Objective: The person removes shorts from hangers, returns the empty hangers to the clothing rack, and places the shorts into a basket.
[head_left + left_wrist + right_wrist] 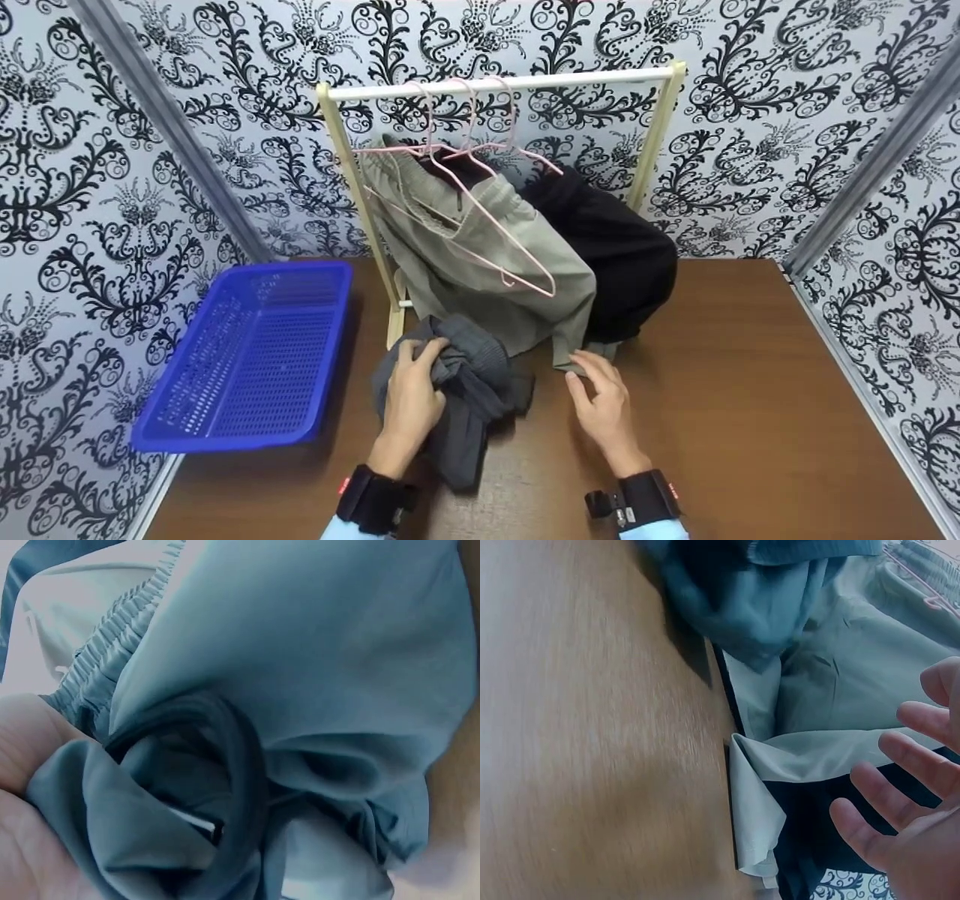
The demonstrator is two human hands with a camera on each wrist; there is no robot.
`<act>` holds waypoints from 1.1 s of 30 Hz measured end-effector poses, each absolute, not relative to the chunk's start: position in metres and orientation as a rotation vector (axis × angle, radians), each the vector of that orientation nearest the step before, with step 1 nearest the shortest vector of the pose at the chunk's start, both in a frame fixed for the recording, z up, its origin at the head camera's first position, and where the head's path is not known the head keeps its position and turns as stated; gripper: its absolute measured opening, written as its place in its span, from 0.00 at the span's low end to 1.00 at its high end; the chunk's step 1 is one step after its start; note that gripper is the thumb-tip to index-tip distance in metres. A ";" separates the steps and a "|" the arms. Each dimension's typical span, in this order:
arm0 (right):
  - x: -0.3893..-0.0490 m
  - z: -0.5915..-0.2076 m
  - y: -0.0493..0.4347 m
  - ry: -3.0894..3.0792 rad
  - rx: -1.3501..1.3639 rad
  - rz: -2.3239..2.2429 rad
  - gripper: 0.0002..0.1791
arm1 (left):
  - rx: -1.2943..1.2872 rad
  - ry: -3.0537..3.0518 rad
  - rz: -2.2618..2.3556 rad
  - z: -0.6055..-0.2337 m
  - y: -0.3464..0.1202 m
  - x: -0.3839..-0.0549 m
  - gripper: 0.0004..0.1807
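Observation:
My left hand (411, 394) grips a bunched dark grey garment (469, 367) with a ribbed band, lying on the table in front of the rack. In the left wrist view, folds of cloth (142, 832) bulge beside the palm and hide the fingertips. Grey-green elastic-waist pants (525, 262) hang behind it, their lower part reaching the tabletop. Close to their hem, my right hand (606, 405) has its fingers spread; the right wrist view shows nothing held between those fingers (870, 829). Black pants (622, 255) hang farther right.
A white-barred rack (585, 80) with wooden posts carries several pink hangers (517, 244). On the left stands a blue plastic basket (330, 360). The brown wooden table (750, 420) extends to the right, and patterned walls (750, 187) enclose it.

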State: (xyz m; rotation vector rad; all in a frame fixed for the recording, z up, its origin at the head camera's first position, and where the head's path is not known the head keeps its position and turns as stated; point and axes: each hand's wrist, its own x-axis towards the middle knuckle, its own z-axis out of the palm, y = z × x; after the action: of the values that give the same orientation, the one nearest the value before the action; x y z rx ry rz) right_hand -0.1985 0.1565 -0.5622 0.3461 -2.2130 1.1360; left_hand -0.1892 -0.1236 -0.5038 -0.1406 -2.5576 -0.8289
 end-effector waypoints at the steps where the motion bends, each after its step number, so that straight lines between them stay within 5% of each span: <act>1: -0.199 -0.563 0.156 -2.214 0.350 1.135 0.15 | -0.143 -2.547 -0.847 -0.503 -0.125 -0.190 0.43; 33: -0.198 -0.570 0.137 -2.239 0.473 1.160 0.17 | -0.132 -2.193 -1.036 -0.471 -0.166 -0.187 0.34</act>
State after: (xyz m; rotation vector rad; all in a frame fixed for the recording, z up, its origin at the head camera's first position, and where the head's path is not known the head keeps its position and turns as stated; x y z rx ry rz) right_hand -0.1979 0.1365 -0.5703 0.4730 -2.2389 1.1604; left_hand -0.1866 -0.1655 -0.4709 -0.1322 -2.1931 -1.0357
